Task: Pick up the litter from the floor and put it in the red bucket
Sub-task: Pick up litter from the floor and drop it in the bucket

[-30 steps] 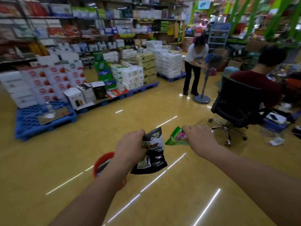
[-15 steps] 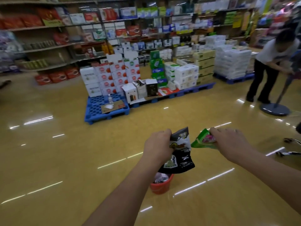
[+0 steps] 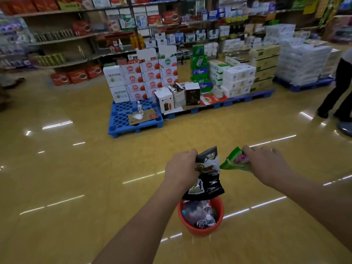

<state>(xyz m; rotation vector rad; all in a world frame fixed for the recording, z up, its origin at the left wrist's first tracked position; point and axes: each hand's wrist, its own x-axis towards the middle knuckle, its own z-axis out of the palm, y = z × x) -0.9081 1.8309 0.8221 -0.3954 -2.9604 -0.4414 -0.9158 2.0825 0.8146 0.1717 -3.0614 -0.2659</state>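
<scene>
Litter (image 3: 200, 214) part-fills the round red plastic bucket (image 3: 200, 231), which sits directly below the left hand (image 3: 181, 168). That hand grips a crumpled black foil snack bag (image 3: 206, 180) that hangs over the rim; letting go there should drop it in. The right hand (image 3: 266, 164), off to the bucket's right, pinches a small green foil wrapper (image 3: 231, 164) and should shift leftward before it lets go. Both hands' fingertips are hidden.

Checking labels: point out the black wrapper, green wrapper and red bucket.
black wrapper (image 3: 209, 180), head view, printed middle of the bag.
green wrapper (image 3: 230, 164), head view, its free left end.
red bucket (image 3: 202, 231), head view, front outer wall.
</scene>
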